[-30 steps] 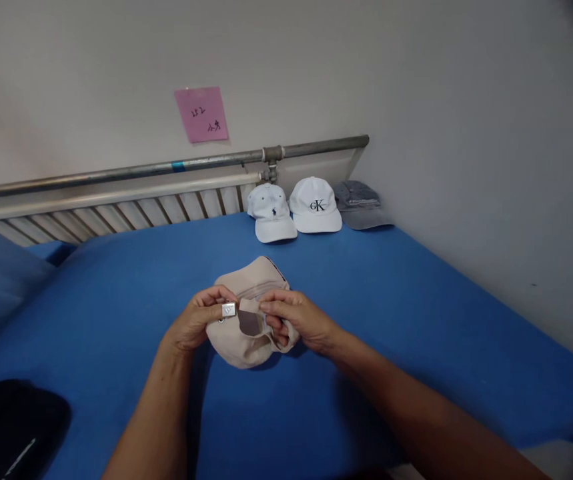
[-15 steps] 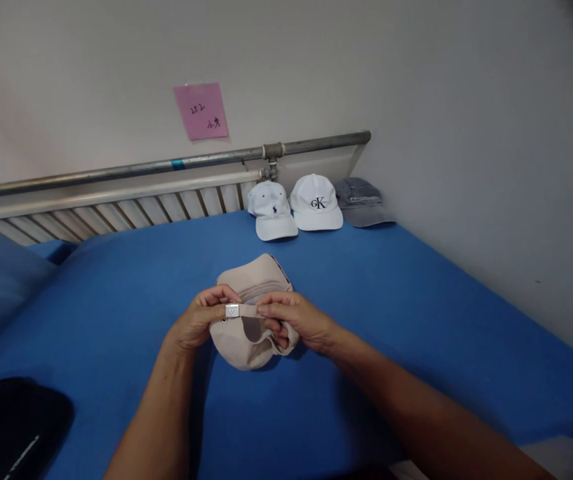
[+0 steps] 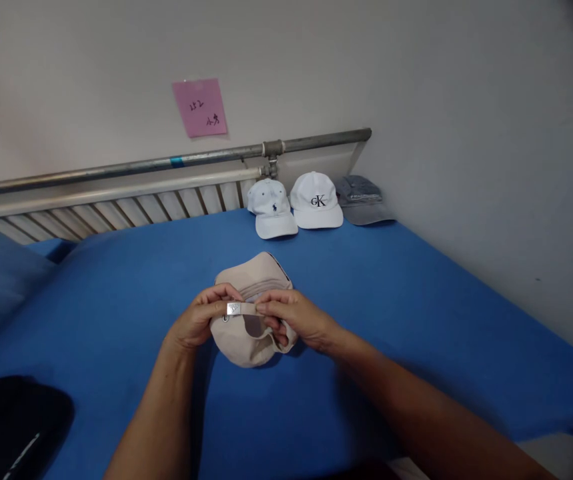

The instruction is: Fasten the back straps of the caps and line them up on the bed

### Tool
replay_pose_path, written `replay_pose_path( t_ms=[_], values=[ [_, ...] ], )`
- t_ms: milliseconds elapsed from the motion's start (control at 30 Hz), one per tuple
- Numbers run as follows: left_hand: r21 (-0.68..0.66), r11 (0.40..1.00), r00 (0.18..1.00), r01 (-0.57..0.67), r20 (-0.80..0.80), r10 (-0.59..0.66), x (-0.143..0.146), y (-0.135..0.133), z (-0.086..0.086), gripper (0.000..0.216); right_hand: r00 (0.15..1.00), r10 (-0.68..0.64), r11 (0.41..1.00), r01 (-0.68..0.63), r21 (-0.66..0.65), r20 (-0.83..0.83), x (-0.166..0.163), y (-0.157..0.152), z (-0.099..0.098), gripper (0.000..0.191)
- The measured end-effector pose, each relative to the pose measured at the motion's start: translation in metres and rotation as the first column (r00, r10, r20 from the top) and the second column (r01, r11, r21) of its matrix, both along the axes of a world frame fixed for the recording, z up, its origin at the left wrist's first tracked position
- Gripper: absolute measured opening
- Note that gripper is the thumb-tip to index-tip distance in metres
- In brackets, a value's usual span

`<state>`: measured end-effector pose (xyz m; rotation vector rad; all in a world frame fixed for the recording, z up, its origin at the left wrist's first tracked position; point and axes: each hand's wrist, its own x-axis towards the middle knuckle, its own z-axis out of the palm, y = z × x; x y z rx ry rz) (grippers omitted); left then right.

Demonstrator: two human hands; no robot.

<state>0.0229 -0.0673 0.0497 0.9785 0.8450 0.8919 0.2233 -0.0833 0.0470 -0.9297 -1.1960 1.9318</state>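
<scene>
A beige cap (image 3: 251,280) lies on the blue sheet (image 3: 391,300) in front of me, its back facing me. My left hand (image 3: 201,320) pinches the cap's metal strap buckle (image 3: 233,309). Fingers of my right hand (image 3: 296,320) are closed on the beige strap (image 3: 249,309) just right of the buckle, and the strap runs straight between both hands across the cap's rear opening.
Two white caps (image 3: 272,208) (image 3: 316,200) and a grey cap (image 3: 361,199) sit in a row by the wall. A metal rail (image 3: 116,167) and slatted frame run along the back. A pink note (image 3: 200,107) hangs on the wall. Something black (image 3: 11,420) lies at lower left.
The strap end, folded loose a second ago, is now drawn flat and straight between my hands at the buckle. The view has shifted slightly.
</scene>
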Motion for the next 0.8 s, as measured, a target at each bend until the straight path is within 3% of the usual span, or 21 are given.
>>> replay_pose_path(
  t_ms=[567, 800],
  values=[
    [-0.005, 1.000, 0.998, -0.006, -0.070, 0.005, 0.0043, -0.0006, -0.0009, 0.018, 0.990, -0.053, 0.995, 0.041, 0.096, 0.129, -0.0039, -0.0033, 0.0071, 0.020],
    [0.009, 0.999, 0.996, -0.033, -0.079, 0.033, 0.0053, 0.0005, -0.0001, 0.021, 0.985, -0.090, 0.992, 0.076, 0.104, 0.144, -0.0013, -0.0016, 0.0059, 0.008]
  ],
)
